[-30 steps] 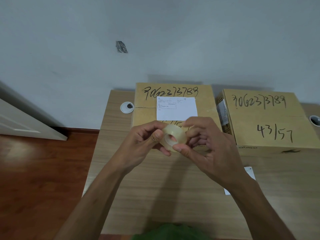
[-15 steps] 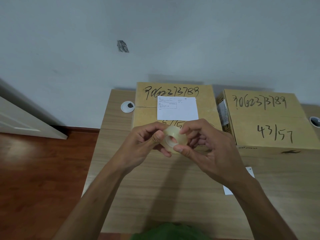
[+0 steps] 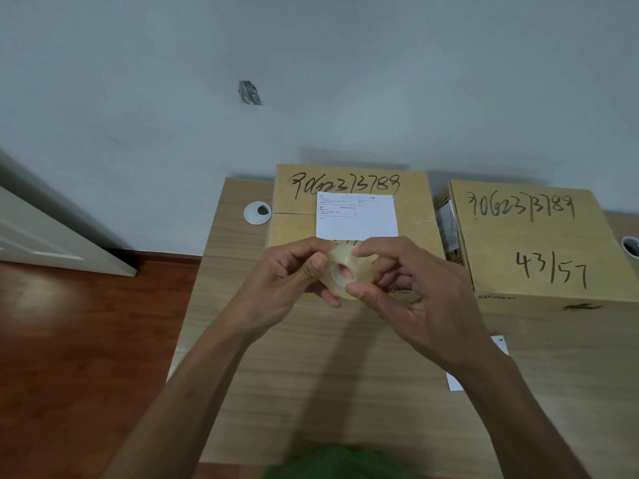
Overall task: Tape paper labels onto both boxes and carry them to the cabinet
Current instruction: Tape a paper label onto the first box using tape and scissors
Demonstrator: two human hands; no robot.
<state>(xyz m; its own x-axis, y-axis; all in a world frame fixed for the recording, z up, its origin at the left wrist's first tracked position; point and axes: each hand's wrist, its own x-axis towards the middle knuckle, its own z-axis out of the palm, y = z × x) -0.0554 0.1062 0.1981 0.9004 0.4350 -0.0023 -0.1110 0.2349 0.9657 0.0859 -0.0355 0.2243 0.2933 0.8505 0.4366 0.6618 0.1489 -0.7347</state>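
Right now both my hands are clamped on the tape roll (image 3: 347, 271) at the middle of the frame, held above the surface (image 3: 311, 375). My left hand (image 3: 287, 278) pinches its left rim with thumb and fingers to steady it, while my right hand (image 3: 411, 288) grips the other side, thumb on the lower edge and forefinger over the top (I'd guess to pick at the loose end, which I can't make out). Lower right, half under my right forearm, a second label (image 3: 501, 344) waits on the surface. Beyond my hands, the left box (image 3: 297, 223) carries the first label (image 3: 359, 219) loose on its lid, placed ready for taping. The right box (image 3: 536, 243), upper right, has no label on top yet.
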